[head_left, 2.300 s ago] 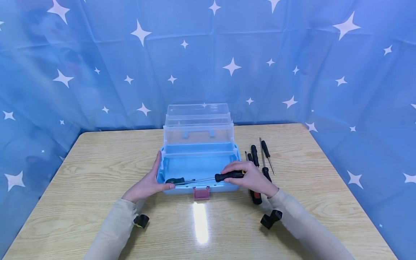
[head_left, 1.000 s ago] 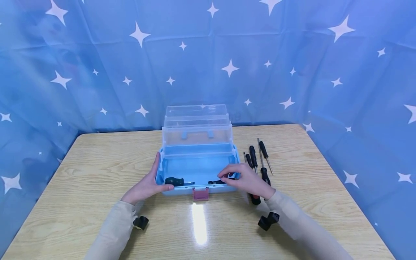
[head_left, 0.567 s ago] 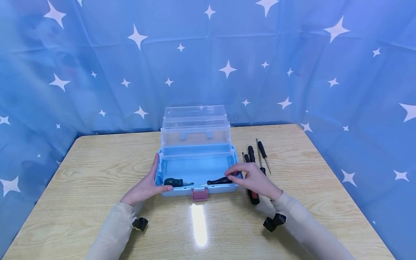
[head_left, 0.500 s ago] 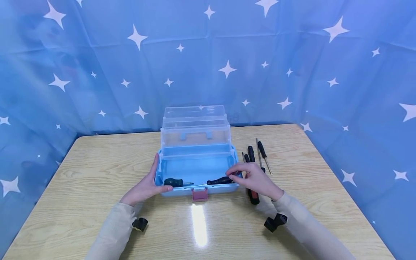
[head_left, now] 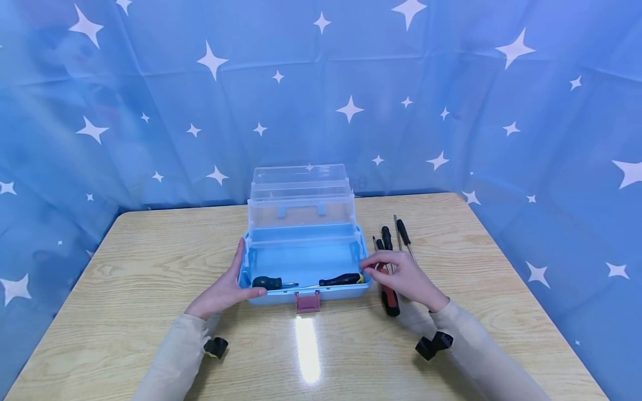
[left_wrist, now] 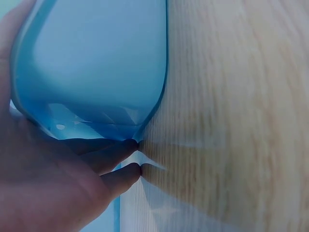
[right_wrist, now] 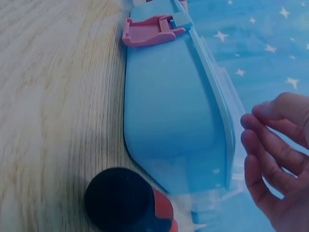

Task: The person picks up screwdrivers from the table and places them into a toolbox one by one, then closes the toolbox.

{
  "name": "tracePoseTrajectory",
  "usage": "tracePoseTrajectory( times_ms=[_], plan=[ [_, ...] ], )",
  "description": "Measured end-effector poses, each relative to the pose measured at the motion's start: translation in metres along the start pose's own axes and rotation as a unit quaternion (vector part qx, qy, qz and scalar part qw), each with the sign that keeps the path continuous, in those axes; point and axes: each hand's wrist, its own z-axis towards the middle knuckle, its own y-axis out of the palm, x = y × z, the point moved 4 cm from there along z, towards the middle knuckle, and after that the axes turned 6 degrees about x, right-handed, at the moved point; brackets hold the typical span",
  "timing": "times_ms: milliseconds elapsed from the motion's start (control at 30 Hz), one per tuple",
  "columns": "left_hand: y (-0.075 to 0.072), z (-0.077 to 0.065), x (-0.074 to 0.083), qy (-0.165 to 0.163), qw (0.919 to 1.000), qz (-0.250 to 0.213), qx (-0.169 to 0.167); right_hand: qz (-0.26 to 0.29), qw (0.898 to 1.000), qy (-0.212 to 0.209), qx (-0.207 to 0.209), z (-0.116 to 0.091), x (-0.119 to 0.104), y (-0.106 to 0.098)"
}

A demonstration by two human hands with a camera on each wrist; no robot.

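A light blue toolbox (head_left: 278,298) stands on the table with its clear lid (head_left: 301,184) raised. My left hand (head_left: 220,292) rests against its left front corner, thumb along the front rim and fingers against the side. Inside, along the front wall, lie a screwdriver with a dark green handle (head_left: 267,283) and one with a black, yellow-ended handle (head_left: 341,279). Just off the toolbox's right end hovers my right hand (head_left: 406,278), fingers loosely bent and holding nothing, above a red-and-black screwdriver (head_left: 389,301) on the table.
Several more screwdrivers lie right of the toolbox, among them a black-handled one (head_left: 403,231); my right hand partly hides the group. A pink latch (head_left: 308,302) hangs open at the toolbox's front. A blue star-patterned curtain (head_left: 311,111) stands behind the table (head_left: 170,262).
My right hand has laid the black-handled screwdriver in the toolbox, let go of it and drawn back to the right, beyond the rim. The left hand has stayed at the corner.
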Motion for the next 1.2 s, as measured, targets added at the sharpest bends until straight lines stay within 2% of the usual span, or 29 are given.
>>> tracePoseTrajectory(
  times_ms=[133, 467, 800, 1200],
  plan=[
    [0.0, 0.0, -0.001, 0.0, 1.0, 0.0, 0.001, -0.002, 1.0, 0.008, 0.002, -0.001, -0.015, -0.006],
    [-0.002, 0.002, 0.0, 0.004, 0.9998, 0.021, 0.003, -0.024, 0.999, 0.013, 0.032, -0.008, 0.028, -0.009],
    [0.0, 0.003, 0.002, 0.007, 0.9999, 0.012, -0.004, -0.033, 0.996, 0.046, 0.062, -0.016, 0.044, -0.016],
    [-0.001, 0.001, -0.002, 0.009, 1.0, 0.005, -0.001, -0.059, 0.987, 0.094, 0.116, -0.023, 0.056, -0.021]
  ],
)
